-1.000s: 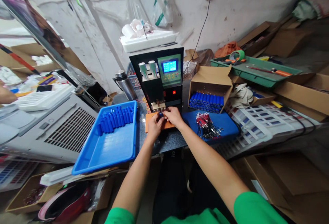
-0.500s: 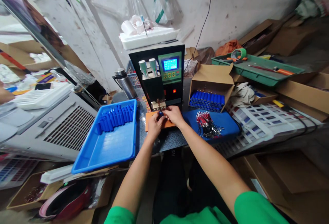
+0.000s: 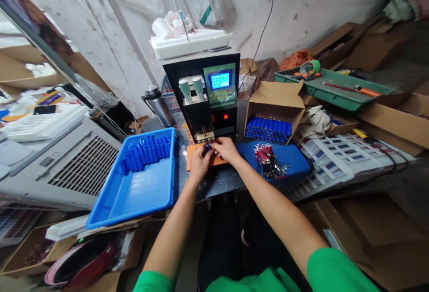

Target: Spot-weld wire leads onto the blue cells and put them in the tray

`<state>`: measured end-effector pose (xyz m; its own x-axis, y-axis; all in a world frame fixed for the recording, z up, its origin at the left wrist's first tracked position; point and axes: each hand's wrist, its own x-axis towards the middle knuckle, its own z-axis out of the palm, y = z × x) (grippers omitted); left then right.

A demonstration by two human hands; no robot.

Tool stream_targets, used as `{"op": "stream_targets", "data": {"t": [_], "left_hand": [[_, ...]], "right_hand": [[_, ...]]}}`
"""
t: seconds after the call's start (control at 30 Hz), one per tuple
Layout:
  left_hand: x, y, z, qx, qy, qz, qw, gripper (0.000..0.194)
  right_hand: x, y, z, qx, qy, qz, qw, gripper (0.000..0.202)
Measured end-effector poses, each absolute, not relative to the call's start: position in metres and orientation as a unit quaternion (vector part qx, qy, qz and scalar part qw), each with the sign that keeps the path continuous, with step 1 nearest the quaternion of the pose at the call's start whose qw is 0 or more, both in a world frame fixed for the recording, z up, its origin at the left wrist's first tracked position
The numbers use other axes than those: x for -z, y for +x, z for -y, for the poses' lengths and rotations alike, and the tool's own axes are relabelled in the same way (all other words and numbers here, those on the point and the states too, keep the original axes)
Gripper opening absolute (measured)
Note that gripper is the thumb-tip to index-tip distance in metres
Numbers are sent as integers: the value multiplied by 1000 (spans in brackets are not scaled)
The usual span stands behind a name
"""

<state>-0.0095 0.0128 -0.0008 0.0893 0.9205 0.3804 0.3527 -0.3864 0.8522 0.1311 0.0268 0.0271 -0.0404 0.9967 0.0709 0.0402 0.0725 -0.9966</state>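
The fingers (image 3: 209,153) of the left hand (image 3: 200,161) are drawn in around a small blue piece (image 3: 208,146), apparently a cylinder seen almost end on. The right hand (image 3: 228,150) brings its fingertips up against the same spot; whether they pinch something fine there, I cannot tell. The piece sits over the near part of an orange block (image 3: 219,160), just below the metal rods (image 3: 205,131) of a black machine (image 3: 186,115) with a lit screen (image 3: 220,79).

The main risk, I judge, is the fingers being so near those rods: should the rods press or heat, a fingertip straying under them could be pinched or burnt. A loose left grip could let the piece roll or tilt, spoiling its alignment. To the right, red and black wires (image 3: 268,160) lie heaped on a blue case (image 3: 296,162); pulling one out could snag others and drag them toward the edge of the bench (image 3: 219,188).
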Motion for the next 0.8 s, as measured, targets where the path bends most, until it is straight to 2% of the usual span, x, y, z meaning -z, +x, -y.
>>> {"op": "stream_targets", "data": {"t": [0.1,0.17,0.3,0.4,0.53,0.67,0.73,0.8], "left_hand": [[0,-10,-13,-479,682,-471,290,28],[0,-10,-13,-474,683,-477,285,27],[3,-11,-13,-468,687,-479,282,25],[6,-13,-13,-460,703,-468,273,25],[7,-15,-13,-440,744,-444,237,26],[4,-17,-13,-421,760,-450,205,28],[4,-17,-14,-427,747,-463,214,36],[4,-18,-15,-429,729,-480,235,44]], "right_hand": [[-31,138,-23,-419,-514,576,478,15],[-34,144,-19,-330,-544,611,471,11],[-39,153,-10,-117,-524,716,445,26],[-42,158,-4,-27,-470,779,414,31],[-45,159,-2,2,-422,835,352,23],[-44,154,-2,-7,-434,853,291,16],[-41,156,-3,-3,-445,843,302,16],[-39,169,-5,10,-465,813,351,18]]}}
